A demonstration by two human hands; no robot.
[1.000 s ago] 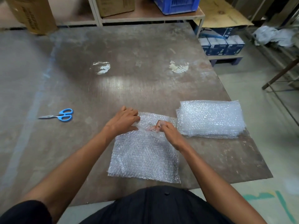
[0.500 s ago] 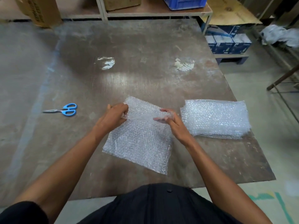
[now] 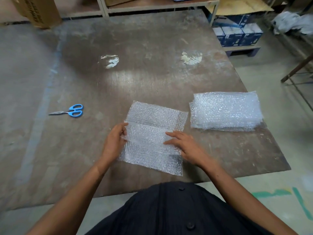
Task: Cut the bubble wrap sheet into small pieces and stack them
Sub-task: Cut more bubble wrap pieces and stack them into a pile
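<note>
A clear bubble wrap sheet (image 3: 152, 133) lies unfolded and flat on the worn table (image 3: 135, 73), straight in front of me. My left hand (image 3: 115, 141) holds the sheet's left edge, fingers curled round it. Resting flat on the sheet's right half is my right hand (image 3: 183, 145), its fingers straight and pointing left. To the right sits a stack of cut bubble wrap pieces (image 3: 225, 111), apart from the sheet. Blue-handled scissors (image 3: 71, 111) lie closed on the table far to the left, out of both hands.
A cardboard box (image 3: 35, 11) stands at the far left corner. Behind the table runs a low shelf (image 3: 152, 5). Blue and white boxes (image 3: 237, 34) sit on a pallet at the right, beyond the table's right edge.
The sheet, folded and lifted a moment ago, has been opened out and laid flat. My left hand slid to its left edge; my right hand flattened onto it.
</note>
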